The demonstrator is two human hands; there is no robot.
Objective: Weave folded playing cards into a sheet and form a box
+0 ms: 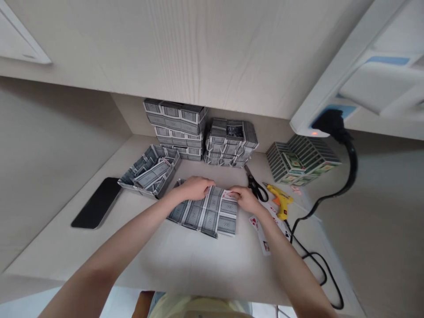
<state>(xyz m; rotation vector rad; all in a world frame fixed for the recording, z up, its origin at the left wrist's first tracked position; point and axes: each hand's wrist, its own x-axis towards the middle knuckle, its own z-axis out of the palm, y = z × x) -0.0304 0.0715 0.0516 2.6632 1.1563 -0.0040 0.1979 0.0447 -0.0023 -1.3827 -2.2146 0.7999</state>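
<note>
A panel made of grey-backed playing cards (202, 214) lies on the desk in front of me. My left hand (196, 188) is closed on its far edge, with thumb and fingers pinched at the rim. At the panel's upper right corner, my right hand (245, 198) pinches a playing card (228, 194), whose white face with red marks shows. Beyond my right wrist lie black-handled scissors (257, 187) and a yellow glue gun (281, 201). Loose playing cards (261, 232) lie face up, partly under my right forearm.
A card-made tray (149, 170) holding folded pieces stands left, beside a black phone (96, 203). Stacked card boxes (177, 128) and another stack (230, 143) line the back wall. Striped boxes (301, 159) stand right. A black cord (347, 187) hangs from a power strip (306, 126).
</note>
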